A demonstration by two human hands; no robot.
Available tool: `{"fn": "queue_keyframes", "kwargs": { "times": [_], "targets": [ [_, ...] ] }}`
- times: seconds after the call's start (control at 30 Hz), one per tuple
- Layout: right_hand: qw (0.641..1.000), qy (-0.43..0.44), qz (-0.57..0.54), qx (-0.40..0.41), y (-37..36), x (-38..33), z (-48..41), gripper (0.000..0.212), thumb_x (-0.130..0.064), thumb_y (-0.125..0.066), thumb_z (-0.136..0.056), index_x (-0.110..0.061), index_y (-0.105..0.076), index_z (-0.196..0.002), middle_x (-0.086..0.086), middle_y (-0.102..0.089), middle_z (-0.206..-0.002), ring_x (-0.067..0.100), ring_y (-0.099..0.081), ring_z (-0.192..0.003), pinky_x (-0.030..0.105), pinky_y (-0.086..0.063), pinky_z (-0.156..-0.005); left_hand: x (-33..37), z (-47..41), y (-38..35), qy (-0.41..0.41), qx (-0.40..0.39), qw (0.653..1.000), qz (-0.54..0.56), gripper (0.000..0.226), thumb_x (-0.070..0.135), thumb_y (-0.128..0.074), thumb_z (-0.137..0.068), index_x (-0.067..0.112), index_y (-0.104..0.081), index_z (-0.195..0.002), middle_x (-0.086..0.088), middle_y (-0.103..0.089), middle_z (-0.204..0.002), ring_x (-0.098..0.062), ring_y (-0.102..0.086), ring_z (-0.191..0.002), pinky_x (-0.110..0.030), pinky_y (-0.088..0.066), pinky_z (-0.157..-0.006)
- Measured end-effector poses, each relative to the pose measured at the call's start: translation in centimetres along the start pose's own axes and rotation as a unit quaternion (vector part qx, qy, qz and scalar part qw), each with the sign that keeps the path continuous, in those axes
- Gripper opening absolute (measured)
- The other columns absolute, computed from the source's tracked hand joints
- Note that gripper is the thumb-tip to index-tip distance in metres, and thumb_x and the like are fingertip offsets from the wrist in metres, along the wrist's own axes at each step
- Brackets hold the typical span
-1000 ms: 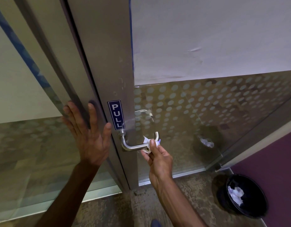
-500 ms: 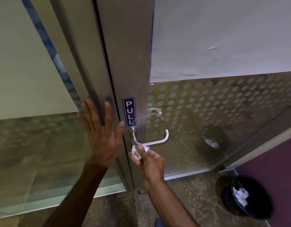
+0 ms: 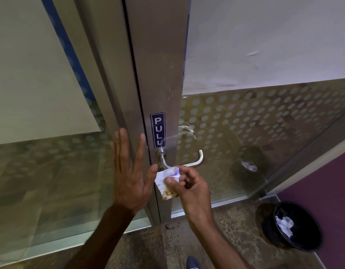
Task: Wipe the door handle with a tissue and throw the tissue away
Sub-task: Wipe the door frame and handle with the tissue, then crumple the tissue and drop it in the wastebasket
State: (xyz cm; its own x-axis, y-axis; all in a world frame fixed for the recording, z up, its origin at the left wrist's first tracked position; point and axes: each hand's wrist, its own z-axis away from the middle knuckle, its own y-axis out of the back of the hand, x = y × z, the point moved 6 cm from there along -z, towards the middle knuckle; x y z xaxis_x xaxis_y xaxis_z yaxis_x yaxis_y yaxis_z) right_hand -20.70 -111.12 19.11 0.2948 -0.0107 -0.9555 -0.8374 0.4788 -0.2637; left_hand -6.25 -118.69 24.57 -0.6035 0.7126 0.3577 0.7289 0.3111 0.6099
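A blue PULL sign (image 3: 157,130) sits mid-frame on a metal door frame (image 3: 158,65); dotted frosted glass (image 3: 264,117) fills the right.

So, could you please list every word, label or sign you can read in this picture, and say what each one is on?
"PULL": white letters stacked vertically on a blue sign stuck to the metal door frame, just above the door handle.
The tissue bears orange-brown marks; no letters can be made out.
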Motion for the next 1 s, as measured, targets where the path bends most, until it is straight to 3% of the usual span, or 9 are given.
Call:
{"fn": "queue_keyframes", "kwargs": {
  "times": [0.1, 0.2, 0.3, 0.4, 0.53, 0.6, 0.73, 0.9, 1.0],
  "targets": [
    [1.000, 0.016, -0.009, -0.012, 0.9, -1.2, 0.1, 0.024, 0.008, -0.075, -0.084, 0.005, -0.067, -0.106, 0.015, -0.064, -0.074, 0.024, -0.058, -0.070, 0.027, -0.055, -0.063, 0.9, 1.9, 0.2, 0.059, -0.055, 0.992, 0.097, 0.065, 0.051, -0.028, -0.109, 0.006, -0.047, -0.151, -0.009, -0.027, -0.170, -0.013, -0.026, -0.156, -0.022, -0.021, -0.126],
    [0.999, 0.030, -0.004, -0.018, 2.2, -2.3, 0.6, 0.019, 0.009, -0.071, -0.087, 0.008, -0.068, -0.105, 0.023, -0.070, -0.085, 0.025, -0.061, -0.075, 0.026, -0.056, -0.064, 1.5, 3.7, -0.4, 0.188, -0.143, 0.949, 0.210, 0.065, 0.067, -0.034, -0.101, 0.025, -0.051, -0.148, 0.009, -0.057, -0.149, 0.014, -0.046, -0.134, -0.003, -0.031, -0.109],
    [0.998, 0.039, 0.040, -0.021, 3.8, -3.3, 1.5, 0.022, 0.014, -0.068, -0.087, 0.005, -0.072, -0.106, 0.027, -0.075, -0.097, 0.022, -0.067, -0.079, 0.026, -0.058, -0.069, 2.5, 4.9, -2.3, 0.327, -0.192, 0.840, 0.389, 0.047, 0.059, -0.056, -0.094, 0.036, -0.060, -0.135, 0.018, -0.075, -0.122, 0.002, -0.067, -0.114, -0.011, -0.050, -0.094],
    [0.990, 0.071, 0.123, -0.012, 5.6, -4.1, 2.4, 0.026, 0.016, -0.068, -0.085, 0.000, -0.076, -0.103, 0.022, -0.075, -0.099, 0.020, -0.071, -0.082, 0.026, -0.058, -0.070, 3.9, 5.5, -4.4, 0.434, -0.214, 0.706, 0.517, 0.034, 0.040, -0.068, -0.090, 0.019, -0.073, -0.117, -0.006, -0.080, -0.110, -0.022, -0.075, -0.101, -0.021, -0.058, -0.078],
    [0.955, 0.135, 0.262, 0.033, 8.1, -4.8, 3.6, 0.032, 0.016, -0.071, -0.081, -0.011, -0.080, -0.094, 0.004, -0.073, -0.095, 0.013, -0.072, -0.082, 0.030, -0.059, -0.069, 5.9, 6.1, -6.1, 0.484, -0.215, 0.601, 0.598, 0.042, 0.027, -0.065, -0.081, 0.002, -0.071, -0.114, -0.017, -0.078, -0.098, -0.024, -0.076, -0.085, -0.030, -0.062, -0.072],
    [0.925, 0.169, 0.335, 0.060, 9.0, -5.3, 4.5, 0.034, 0.015, -0.071, -0.079, -0.016, -0.081, -0.089, -0.003, -0.072, -0.095, 0.011, -0.071, -0.086, 0.028, -0.058, -0.071, 7.2, 6.3, -6.8, 0.486, -0.232, 0.587, 0.605, 0.036, 0.023, -0.065, -0.081, 0.002, -0.072, -0.109, -0.016, -0.078, -0.094, -0.022, -0.076, -0.082, -0.033, -0.064, -0.075],
    [0.886, 0.216, 0.404, 0.078, 10.7, -6.3, 6.4, 0.033, 0.011, -0.071, -0.080, -0.015, -0.080, -0.098, -0.001, -0.066, -0.105, 0.003, -0.065, -0.098, 0.007, -0.046, -0.080, 9.8, 6.8, -7.9, 0.494, -0.233, 0.560, 0.623, 0.027, 0.018, -0.069, -0.080, -0.001, -0.073, -0.100, -0.022, -0.077, -0.097, -0.026, -0.077, -0.084, -0.041, -0.065, -0.088],
    [0.868, 0.234, 0.435, 0.051, 14.4, -7.8, 8.8, 0.031, 0.003, -0.065, -0.089, -0.016, -0.078, -0.109, -0.001, -0.059, -0.110, 0.005, -0.060, -0.104, 0.008, -0.044, -0.084, 14.6, 6.9, -9.4, 0.484, -0.246, 0.569, 0.618, 0.010, 0.011, -0.078, -0.083, 0.004, -0.076, -0.089, -0.019, -0.079, -0.093, -0.023, -0.078, -0.081, -0.030, -0.065, -0.078],
    [0.864, 0.252, 0.432, 0.064, 17.8, -9.0, 9.8, 0.026, 0.001, -0.070, -0.091, -0.017, -0.077, -0.109, -0.001, -0.061, -0.106, 0.005, -0.062, -0.098, 0.011, -0.046, -0.082, 17.9, 7.3, -10.7, 0.480, -0.258, 0.569, 0.616, 0.021, 0.016, -0.073, -0.079, 0.002, -0.076, -0.094, -0.020, -0.079, -0.095, -0.022, -0.077, -0.081, -0.031, -0.064, -0.077]
  ]
}}
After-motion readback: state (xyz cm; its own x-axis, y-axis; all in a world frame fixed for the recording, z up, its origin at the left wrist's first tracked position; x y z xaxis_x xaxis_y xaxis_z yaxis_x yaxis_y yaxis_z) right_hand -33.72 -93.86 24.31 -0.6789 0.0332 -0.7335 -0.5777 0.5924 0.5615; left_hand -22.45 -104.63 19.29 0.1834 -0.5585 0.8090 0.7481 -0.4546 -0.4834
